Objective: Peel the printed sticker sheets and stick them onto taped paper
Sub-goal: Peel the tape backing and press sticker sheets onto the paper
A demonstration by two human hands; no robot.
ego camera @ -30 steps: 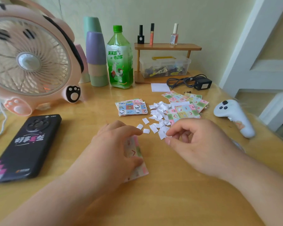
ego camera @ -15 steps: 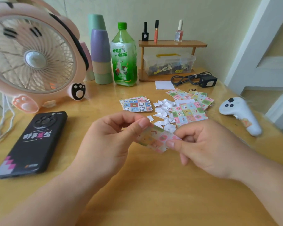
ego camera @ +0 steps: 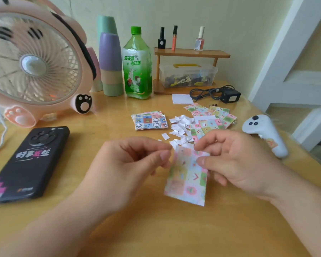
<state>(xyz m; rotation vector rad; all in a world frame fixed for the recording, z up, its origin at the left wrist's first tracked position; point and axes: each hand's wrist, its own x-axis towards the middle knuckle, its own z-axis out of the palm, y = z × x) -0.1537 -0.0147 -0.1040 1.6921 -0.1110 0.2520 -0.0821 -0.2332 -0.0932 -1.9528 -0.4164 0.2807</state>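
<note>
Peeling step. A pastel printed paper sticker sheet (ego camera: pixel 186 179) hangs just above the yellow wooden table (ego camera: pixel 174 230). The left hand (ego camera: pixel 130 169) pinches its upper left corner; the right hand (ego camera: pixel 235 164) pinches its upper right edge. Next, probably: lift 1 layer from the backing by fingernail.

A light wooden table (ego camera: pixel 156 230) with a glossy top fills the near and middle scene. Behind it a pale yellow-green wall (ego camera: pixel 230 17) runs across the far side. At the right stands white painted woodwork (ego camera: pixel 280 56), a slanted post with crossbars and cream panels between them. A small two-tier wooden rack (ego camera: pixel 192 53) sits at the table's far edge by the wall. The light is soft and even, leaving a faint sheen on the tabletop.
</note>
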